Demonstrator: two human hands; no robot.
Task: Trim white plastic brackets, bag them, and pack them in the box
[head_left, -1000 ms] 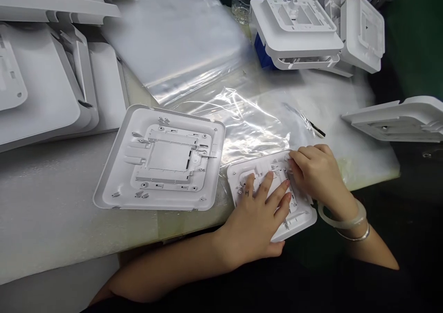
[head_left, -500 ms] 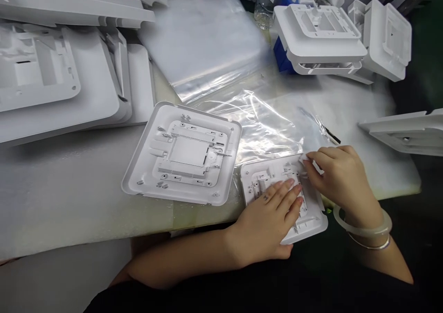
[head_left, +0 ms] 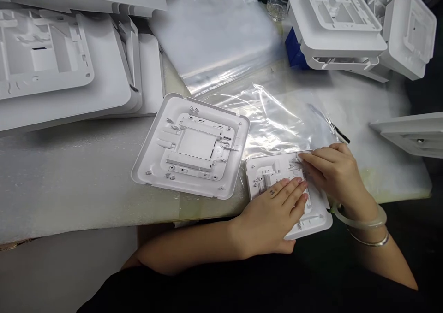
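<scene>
A small white plastic plate [head_left: 266,174] lies at the table's near edge, partly overhanging it. My left hand [head_left: 273,216] rests flat on top of it with fingers stretched out. My right hand [head_left: 334,172] touches the plate's far right corner, fingers curled with the tips pressed on it; whether they hold anything is hidden. A larger white square housing [head_left: 192,147] lies inner side up just left of the plate. A crinkled clear plastic bag [head_left: 277,119] lies behind both.
Stacks of large white covers [head_left: 65,68] fill the left side. A pile of flat clear bags [head_left: 214,32] sits at the back. More white moulded parts [head_left: 339,27] stand back right, another [head_left: 411,133] at the right edge. A thin black tool [head_left: 341,135] lies by the bag.
The view has shifted, so everything sits a little further right. My left fingers have drawn together on the small plate. My right fingertips have stayed at its far right corner.
</scene>
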